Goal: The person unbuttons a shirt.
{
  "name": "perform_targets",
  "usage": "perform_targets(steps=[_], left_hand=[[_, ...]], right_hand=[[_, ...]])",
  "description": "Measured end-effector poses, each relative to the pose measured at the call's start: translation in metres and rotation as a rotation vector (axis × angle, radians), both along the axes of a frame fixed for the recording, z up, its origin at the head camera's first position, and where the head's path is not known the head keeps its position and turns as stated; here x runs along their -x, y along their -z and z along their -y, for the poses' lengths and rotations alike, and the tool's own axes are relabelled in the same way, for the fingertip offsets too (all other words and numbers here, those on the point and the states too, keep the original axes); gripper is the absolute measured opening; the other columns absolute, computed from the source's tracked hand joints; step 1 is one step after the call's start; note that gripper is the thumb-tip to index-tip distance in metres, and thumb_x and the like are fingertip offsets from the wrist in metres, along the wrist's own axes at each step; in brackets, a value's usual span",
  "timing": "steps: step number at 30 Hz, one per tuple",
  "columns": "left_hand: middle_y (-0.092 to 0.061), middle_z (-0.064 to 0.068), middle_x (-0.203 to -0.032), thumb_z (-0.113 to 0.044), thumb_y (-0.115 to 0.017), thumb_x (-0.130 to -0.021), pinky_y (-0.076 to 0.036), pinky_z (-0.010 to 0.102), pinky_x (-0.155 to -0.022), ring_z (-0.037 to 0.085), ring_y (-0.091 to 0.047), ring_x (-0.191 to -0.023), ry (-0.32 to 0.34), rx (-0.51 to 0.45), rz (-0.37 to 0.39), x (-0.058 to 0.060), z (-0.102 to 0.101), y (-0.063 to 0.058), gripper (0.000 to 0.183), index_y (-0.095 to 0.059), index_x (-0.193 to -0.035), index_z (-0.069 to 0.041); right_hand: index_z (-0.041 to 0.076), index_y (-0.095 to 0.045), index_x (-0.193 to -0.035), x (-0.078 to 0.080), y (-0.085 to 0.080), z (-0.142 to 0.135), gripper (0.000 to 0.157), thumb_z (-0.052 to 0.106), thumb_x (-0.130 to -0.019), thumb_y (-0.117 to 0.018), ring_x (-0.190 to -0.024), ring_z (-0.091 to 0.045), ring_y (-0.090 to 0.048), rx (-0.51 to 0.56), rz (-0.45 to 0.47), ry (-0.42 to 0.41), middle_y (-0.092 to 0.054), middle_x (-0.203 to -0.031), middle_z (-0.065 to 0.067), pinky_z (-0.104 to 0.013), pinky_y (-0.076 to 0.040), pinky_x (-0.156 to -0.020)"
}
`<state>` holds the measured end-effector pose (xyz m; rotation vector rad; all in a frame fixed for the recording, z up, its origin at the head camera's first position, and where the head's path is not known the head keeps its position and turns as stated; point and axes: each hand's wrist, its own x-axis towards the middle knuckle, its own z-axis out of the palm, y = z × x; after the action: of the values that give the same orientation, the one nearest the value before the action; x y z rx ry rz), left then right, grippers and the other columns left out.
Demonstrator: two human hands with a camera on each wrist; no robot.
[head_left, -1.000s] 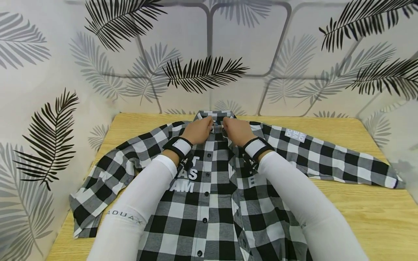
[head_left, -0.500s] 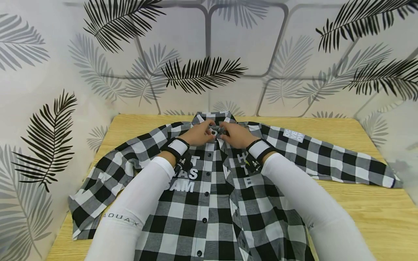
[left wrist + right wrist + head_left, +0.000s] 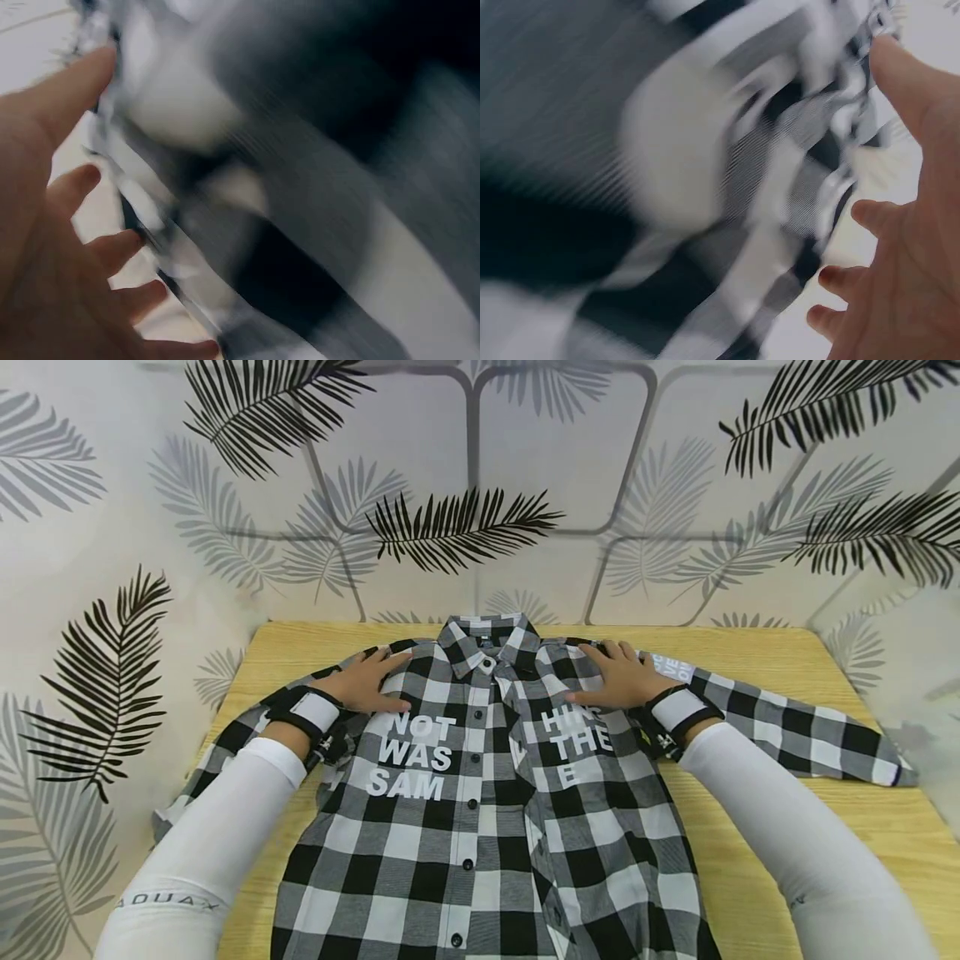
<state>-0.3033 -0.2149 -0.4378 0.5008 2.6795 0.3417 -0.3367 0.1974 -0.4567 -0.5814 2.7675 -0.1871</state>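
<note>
A black, grey and white checked shirt [image 3: 427,843] lies front up, its collar [image 3: 519,647] folded down and drawn together at a top button [image 3: 487,664]. Lower buttons [image 3: 472,804] show along the placket, where the right-hand front panel lies rumpled beside them. My left hand [image 3: 366,683] is over the left shoulder area with fingers spread. Over the opposite shoulder, my right hand [image 3: 621,677] also has its fingers extended. Neither holds anything. In both wrist views the fingers [image 3: 75,79] are apart beside blurred checked cloth [image 3: 682,150]; whether they touch it is unclear.
A pale wooden table [image 3: 750,852] bears the shirt. Behind it rises a wall [image 3: 555,468] with a leaf pattern. The right-hand sleeve [image 3: 795,727] stretches out to the side; the other sleeve [image 3: 232,735] is partly behind my left forearm.
Both hands have let go of the collar and moved apart, out to the shoulders. The collar, earlier standing up behind the hands, now lies folded down with its points together.
</note>
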Motion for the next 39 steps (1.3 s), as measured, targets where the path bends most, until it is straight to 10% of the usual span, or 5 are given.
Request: perform_targets(steps=[6, 14, 21, 29, 39], left_hand=[[0.001, 0.024, -0.157, -0.067, -0.056, -0.078, -0.014, 0.072, -0.100, 0.054, 0.000, -0.137, -0.080, 0.111, 0.071, -0.011, 0.018, 0.013, 0.105, -0.006, -0.154, -0.014], [0.005, 0.019, -0.158, -0.076, -0.021, -0.087, 0.001, 0.077, -0.095, 0.048, 0.008, -0.139, -0.103, 0.001, 0.050, -0.011, 0.047, 0.029, 0.090, 0.000, -0.155, -0.020], [-0.004, 0.028, -0.155, -0.064, -0.053, -0.083, -0.007, 0.072, -0.101, 0.054, -0.001, -0.137, 0.019, -0.072, -0.089, -0.022, 0.073, 0.034, 0.098, -0.012, -0.153, -0.008], [0.000, 0.028, -0.155, -0.068, -0.073, -0.055, -0.014, 0.073, -0.099, 0.058, 0.002, -0.134, 0.037, 0.004, -0.009, -0.021, 0.082, 0.031, 0.132, -0.005, -0.154, -0.012], [-0.008, 0.036, -0.150, -0.028, -0.078, -0.072, -0.029, 0.066, -0.097, 0.057, -0.011, -0.134, 0.089, -0.066, -0.010, -0.018, 0.062, 0.002, 0.102, -0.018, -0.150, -0.001]], right_hand=[[0.016, -0.009, -0.155, -0.010, 0.018, -0.021, 0.112, 0.080, -0.072, -0.048, -0.139, -0.049, -0.004, -0.061, 0.069, 0.031, -0.004, -0.156, -0.026, -0.076, -0.011, -0.097], [0.020, -0.005, -0.155, -0.011, 0.035, -0.037, 0.112, 0.079, -0.071, -0.051, -0.140, -0.049, 0.001, 0.048, 0.028, -0.007, 0.000, -0.157, -0.022, -0.075, -0.006, -0.098], [0.018, -0.006, -0.155, -0.005, 0.038, -0.052, 0.119, 0.079, -0.066, -0.056, -0.140, -0.048, 0.001, 0.079, -0.005, -0.045, -0.001, -0.157, -0.023, -0.071, -0.006, -0.102], [0.013, -0.011, -0.154, -0.004, 0.036, -0.056, 0.125, 0.074, -0.060, -0.066, -0.138, -0.051, 0.001, 0.107, 0.030, -0.038, -0.002, -0.156, -0.025, -0.072, -0.005, -0.101], [0.010, -0.013, -0.153, -0.006, 0.028, -0.061, 0.104, 0.065, -0.078, -0.059, -0.137, -0.053, -0.002, 0.185, 0.032, -0.060, -0.005, -0.154, -0.030, -0.073, -0.009, -0.100]])
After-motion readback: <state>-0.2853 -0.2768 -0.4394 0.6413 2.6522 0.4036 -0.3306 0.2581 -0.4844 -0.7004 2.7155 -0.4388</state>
